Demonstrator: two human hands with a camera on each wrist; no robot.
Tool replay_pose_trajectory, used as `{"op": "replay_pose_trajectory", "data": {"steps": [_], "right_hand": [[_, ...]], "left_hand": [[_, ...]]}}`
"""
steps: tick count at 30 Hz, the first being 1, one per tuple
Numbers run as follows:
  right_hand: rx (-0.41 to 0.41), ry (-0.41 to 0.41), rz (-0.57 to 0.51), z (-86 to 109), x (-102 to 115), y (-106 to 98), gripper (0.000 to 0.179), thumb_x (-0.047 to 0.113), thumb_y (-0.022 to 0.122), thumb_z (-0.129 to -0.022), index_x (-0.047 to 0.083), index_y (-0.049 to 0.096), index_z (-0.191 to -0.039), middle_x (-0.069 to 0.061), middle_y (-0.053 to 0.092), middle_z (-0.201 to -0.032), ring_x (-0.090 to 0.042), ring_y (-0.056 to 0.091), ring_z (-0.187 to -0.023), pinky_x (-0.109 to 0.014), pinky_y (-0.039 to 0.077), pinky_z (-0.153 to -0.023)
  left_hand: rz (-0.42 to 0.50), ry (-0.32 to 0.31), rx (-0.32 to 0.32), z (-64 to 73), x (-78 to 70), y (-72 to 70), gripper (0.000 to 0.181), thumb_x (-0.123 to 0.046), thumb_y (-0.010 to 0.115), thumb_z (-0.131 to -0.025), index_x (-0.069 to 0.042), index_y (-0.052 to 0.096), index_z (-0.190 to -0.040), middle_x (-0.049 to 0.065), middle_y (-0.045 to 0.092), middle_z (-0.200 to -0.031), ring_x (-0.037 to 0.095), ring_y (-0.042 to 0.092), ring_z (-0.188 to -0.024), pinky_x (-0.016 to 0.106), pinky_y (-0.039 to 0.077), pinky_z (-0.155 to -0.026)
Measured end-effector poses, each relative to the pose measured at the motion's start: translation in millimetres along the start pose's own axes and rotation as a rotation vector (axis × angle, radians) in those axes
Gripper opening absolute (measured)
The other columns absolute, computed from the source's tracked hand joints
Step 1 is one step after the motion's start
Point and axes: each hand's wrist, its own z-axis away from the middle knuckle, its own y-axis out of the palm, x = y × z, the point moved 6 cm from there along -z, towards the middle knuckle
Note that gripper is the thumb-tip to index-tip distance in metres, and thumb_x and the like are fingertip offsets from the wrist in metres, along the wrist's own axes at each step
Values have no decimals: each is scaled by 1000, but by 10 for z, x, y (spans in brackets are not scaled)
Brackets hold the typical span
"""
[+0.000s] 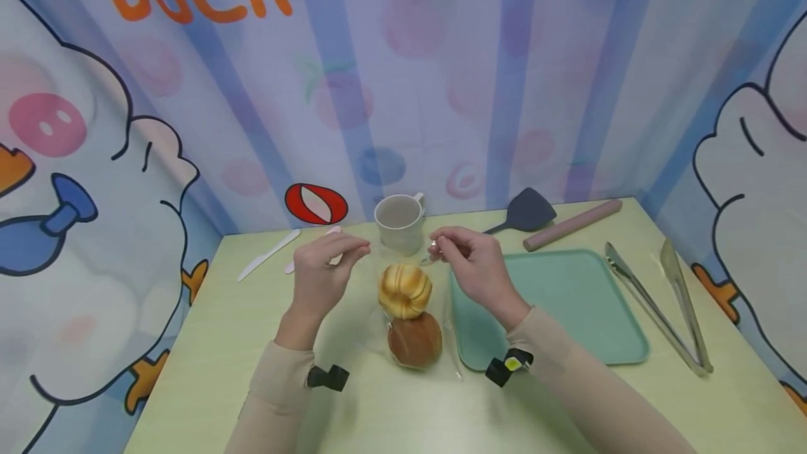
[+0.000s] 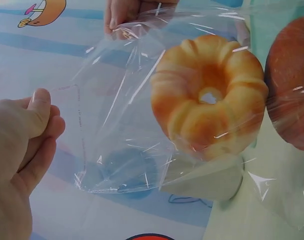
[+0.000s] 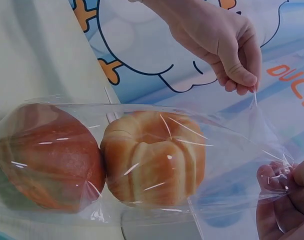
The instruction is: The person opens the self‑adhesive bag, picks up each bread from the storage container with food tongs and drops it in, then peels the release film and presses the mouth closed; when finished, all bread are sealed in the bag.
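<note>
A clear plastic bag (image 3: 232, 132) holds two breads in line. The golden, fluted ring-shaped bread (image 1: 405, 291) sits toward the bag's mouth, its hole facing the left wrist camera. Behind it, on my side, lies a round brown bun (image 1: 415, 340), touching the ring in the right wrist view. My left hand (image 1: 320, 279) pinches one corner of the bag's mouth between thumb and fingers. Opposite, my right hand (image 1: 477, 268) grips gathered film at the other corner (image 3: 287, 175). Film spans the gap between both hands, above the table.
Beyond the bag stands a white mug (image 1: 400, 230). To the right lie a green tray (image 1: 567, 314), metal tongs (image 1: 656, 321), a dark spatula (image 1: 529, 212) and a pinkish rod (image 1: 570, 226). A white plastic knife (image 1: 270, 255) is at the left; the printed curtain (image 1: 416, 90) borders the back.
</note>
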Motion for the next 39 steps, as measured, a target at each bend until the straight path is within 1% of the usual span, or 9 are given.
{"op": "replay_pose_trajectory", "data": {"steps": [2,4,7,10,14,17,25,36,39], "right_hand": [[-2,-5,-10,-5,-12,-1,17,9,62,-106,2,78,-109,-12,79,-91,-25,77,-83,-36,63,-78],[-6,-5,-22,-11,-25,-5,17,8,62,-106,2,78,-109,-13,79,-91,-25,77,-84,-36,63,-78],[-10,-2,-33,-20,-40,-15,17,6,62,-106,1,77,-108,-13,78,-91,-23,77,-83,-33,63,-78],[-14,4,-45,-27,-48,-29,16,5,62,-105,0,77,-108,-14,78,-91,-22,77,-83,-30,63,-78],[-14,10,-57,-36,-58,-42,16,6,62,-105,0,77,-108,-14,78,-92,-22,77,-84,-35,64,-79],[-13,17,-56,-41,-68,-54,16,6,62,-105,0,77,-109,-14,78,-92,-22,77,-85,-40,64,-79],[-9,33,-66,-50,-100,-81,18,8,62,-106,-1,77,-110,-16,78,-93,-28,76,-86,-33,63,-81],[-7,22,-60,-54,-78,-98,18,8,61,-107,-1,76,-111,-16,78,-95,-24,76,-86,-32,63,-79],[-3,17,-63,-61,-68,-97,18,7,61,-107,-2,76,-111,-17,78,-94,-24,76,-85,-37,64,-79]], "left_hand": [[49,-46,-17,7,27,-23,16,7,89,-77,-1,84,-90,11,80,-84,26,76,-74,38,56,-104],[102,-87,-39,12,57,-52,17,8,88,-76,-1,84,-91,11,80,-85,29,77,-78,31,53,-106],[165,-116,-71,12,86,-103,19,11,88,-76,2,84,-91,15,80,-84,29,77,-83,22,55,-100],[232,-146,-90,12,112,-151,20,16,86,-75,5,83,-92,19,79,-85,20,76,-91,19,57,-91],[333,-206,-104,20,150,-203,21,21,81,-77,10,80,-95,27,77,-89,5,74,-94,21,60,-84],[370,-257,-116,34,187,-251,21,22,78,-80,11,79,-99,28,76,-93,4,75,-90,22,61,-81],[281,-352,-213,125,298,-458,18,12,78,-87,6,81,-103,24,76,-87,3,73,-73,17,58,-70],[118,-363,-279,221,416,-647,11,11,76,-89,9,80,-99,25,76,-88,-3,70,-76,14,57,-78],[59,-366,-291,236,446,-702,9,12,75,-89,9,79,-96,25,75,-86,-5,68,-78,12,55,-78]]}}
